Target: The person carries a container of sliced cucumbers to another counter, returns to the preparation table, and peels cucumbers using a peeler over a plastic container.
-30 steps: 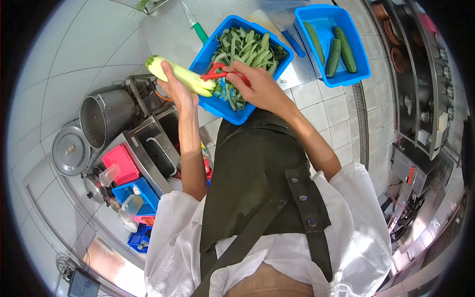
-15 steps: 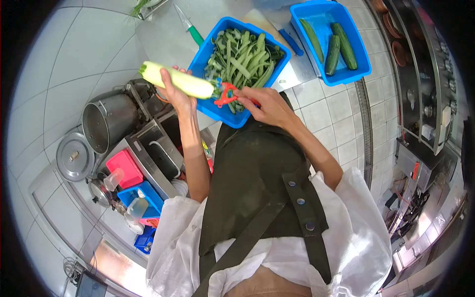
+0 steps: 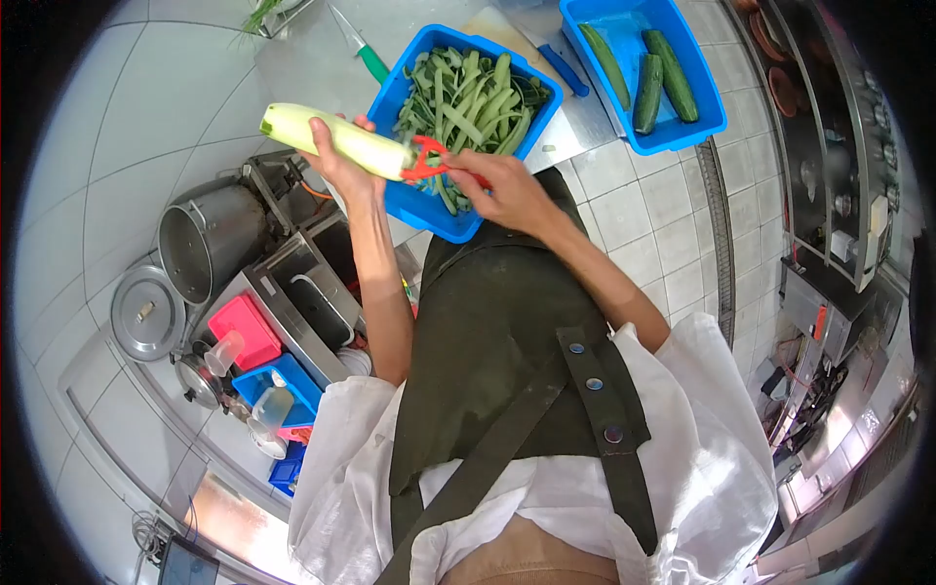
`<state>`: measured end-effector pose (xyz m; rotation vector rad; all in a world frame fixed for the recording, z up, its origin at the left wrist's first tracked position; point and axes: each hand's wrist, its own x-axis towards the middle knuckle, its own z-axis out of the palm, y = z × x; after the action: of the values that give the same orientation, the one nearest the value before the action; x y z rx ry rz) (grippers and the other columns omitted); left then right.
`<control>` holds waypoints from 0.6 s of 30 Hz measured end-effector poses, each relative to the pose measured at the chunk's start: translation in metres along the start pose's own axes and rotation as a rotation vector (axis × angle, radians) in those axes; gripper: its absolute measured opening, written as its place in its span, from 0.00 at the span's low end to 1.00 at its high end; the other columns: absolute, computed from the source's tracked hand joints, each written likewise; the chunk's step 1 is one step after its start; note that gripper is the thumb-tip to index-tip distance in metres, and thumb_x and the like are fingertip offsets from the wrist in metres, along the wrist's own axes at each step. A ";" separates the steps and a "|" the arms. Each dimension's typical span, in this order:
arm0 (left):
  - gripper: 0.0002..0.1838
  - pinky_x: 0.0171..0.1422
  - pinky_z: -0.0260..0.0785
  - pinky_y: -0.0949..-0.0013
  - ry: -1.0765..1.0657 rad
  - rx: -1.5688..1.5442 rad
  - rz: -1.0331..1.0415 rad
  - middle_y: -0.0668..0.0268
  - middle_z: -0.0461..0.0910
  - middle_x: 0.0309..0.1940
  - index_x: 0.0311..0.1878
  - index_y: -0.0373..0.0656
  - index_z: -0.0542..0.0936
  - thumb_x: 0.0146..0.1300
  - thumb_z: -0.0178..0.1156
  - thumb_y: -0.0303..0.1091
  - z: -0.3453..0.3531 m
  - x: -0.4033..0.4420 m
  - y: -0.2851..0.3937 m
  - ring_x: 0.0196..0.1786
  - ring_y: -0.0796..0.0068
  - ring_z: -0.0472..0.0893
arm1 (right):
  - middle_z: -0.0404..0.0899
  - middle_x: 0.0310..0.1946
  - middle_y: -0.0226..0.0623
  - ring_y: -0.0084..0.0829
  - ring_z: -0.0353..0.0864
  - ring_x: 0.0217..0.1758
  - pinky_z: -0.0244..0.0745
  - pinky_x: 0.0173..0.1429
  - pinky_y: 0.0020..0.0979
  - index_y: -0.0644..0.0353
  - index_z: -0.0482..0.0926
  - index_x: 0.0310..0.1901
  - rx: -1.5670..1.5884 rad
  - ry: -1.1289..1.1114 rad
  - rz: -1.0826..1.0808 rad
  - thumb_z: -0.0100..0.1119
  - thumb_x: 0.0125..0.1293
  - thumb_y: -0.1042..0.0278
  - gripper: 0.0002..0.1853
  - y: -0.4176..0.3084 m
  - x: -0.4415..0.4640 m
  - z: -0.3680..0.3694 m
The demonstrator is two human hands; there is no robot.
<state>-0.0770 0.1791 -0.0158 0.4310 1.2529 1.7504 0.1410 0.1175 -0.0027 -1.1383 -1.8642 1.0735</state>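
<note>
My left hand (image 3: pixel 346 168) is closed around a large pale zucchini (image 3: pixel 336 139), its skin mostly stripped, with a little green at the far left end. A red peeler (image 3: pixel 426 159) is gripped in my right hand (image 3: pixel 499 190), its head against the zucchini's right end. Both hands are over the near left side of a blue tub (image 3: pixel 388 97), which holds a heap of green peelings (image 3: pixel 473 107). To the right, a second blue tub (image 3: pixel 715 86) contains several unpeeled dark green zucchini (image 3: pixel 648 93).
A green-handled knife (image 3: pixel 370 63) lies left of the peelings tub on the metal counter (image 3: pixel 297 63). Between the tubs rests a blue-handled knife (image 3: pixel 564 70) by a cutting board (image 3: pixel 502 34). At left are a big pot (image 3: pixel 190 253), its lid (image 3: pixel 146 310) and a pink tub (image 3: pixel 246 331).
The peeler has shifted slightly up and left along the zucchini's right end. The zucchini has turned a little in my left hand. The whole view has shifted slightly.
</note>
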 end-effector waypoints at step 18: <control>0.33 0.45 0.77 0.55 0.065 -0.041 0.030 0.60 0.73 0.44 0.59 0.45 0.67 0.69 0.52 0.66 0.019 -0.009 0.010 0.42 0.59 0.81 | 0.78 0.24 0.45 0.40 0.80 0.25 0.72 0.32 0.35 0.62 0.83 0.48 0.153 0.073 0.065 0.59 0.71 0.69 0.09 -0.007 0.002 -0.003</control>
<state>-0.0634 0.1820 0.0031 0.3738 1.2592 1.8254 0.1402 0.1179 0.0054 -1.1399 -1.6688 1.1747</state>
